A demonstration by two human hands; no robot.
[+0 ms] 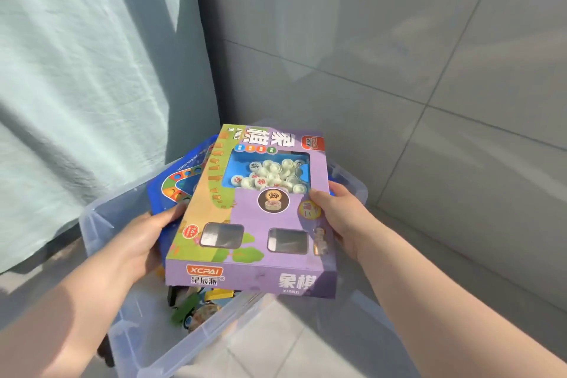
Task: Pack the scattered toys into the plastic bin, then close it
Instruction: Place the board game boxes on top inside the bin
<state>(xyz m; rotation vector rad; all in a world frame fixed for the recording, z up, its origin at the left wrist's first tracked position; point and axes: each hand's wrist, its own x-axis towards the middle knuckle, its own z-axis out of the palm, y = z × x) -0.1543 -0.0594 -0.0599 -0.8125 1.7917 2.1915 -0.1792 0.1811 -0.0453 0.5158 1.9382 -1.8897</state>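
Note:
A purple chess-set box (254, 218) with a clear window showing round white pieces is held flat above the open clear plastic bin (101, 224). My left hand (144, 242) grips the box's left edge and my right hand (337, 218) grips its right edge. Under it, a blue game box (176, 181) is partly hidden and seems held along with it by my left hand. Inside the bin, below the box, lie small toys (196, 310) in green, yellow and black. No lid is in view.
A pale blue-green curtain (76, 86) hangs on the left, right behind the bin. Grey floor tiles (429, 101) stretch to the right and far side. A sunlit patch of floor (276, 341) lies near the bin's front.

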